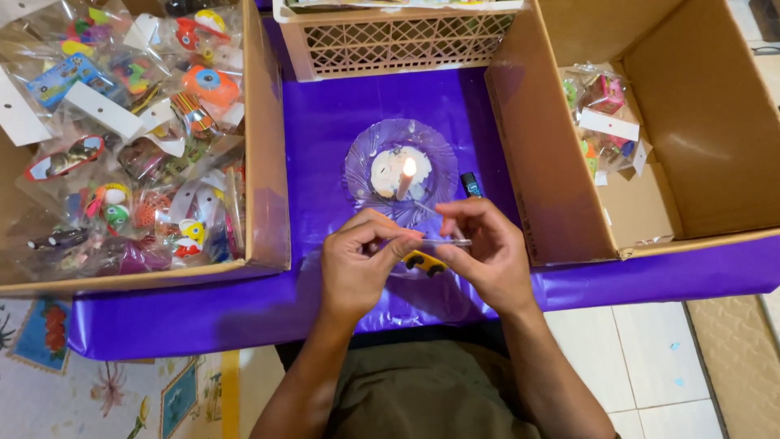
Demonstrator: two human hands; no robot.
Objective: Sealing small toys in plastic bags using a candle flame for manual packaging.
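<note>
Both sets of fingertips pinch the top edge of a small clear plastic bag (431, 248), drawn flat between them: the left hand (357, 264) grips it with thumb and bent forefinger pressed together, and the right hand (486, 254) nips the other end, its remaining fingers curled. Inside the bag, showing between the hands, sits a little yellow toy car (425, 262).

The held edge hangs just on the person's side of a lit, short white candle (405, 177), which stands in a pool of wax on a clear, scalloped plastic plate (361, 154). Beside the plate's right edge lies a small blue lighter (471, 185).

Left of the candle, a brown cardboard box (268, 162) is heaped with bagged colourful toys (130, 146); right of it, a second cardboard box (552, 187) holds only a few bagged toys (605, 118). By the look of it, sealing has barely begun: most of the pile is left. Beyond the candle stands a cream lattice basket (390, 41), all on a purple plastic tablecloth (325, 122).
</note>
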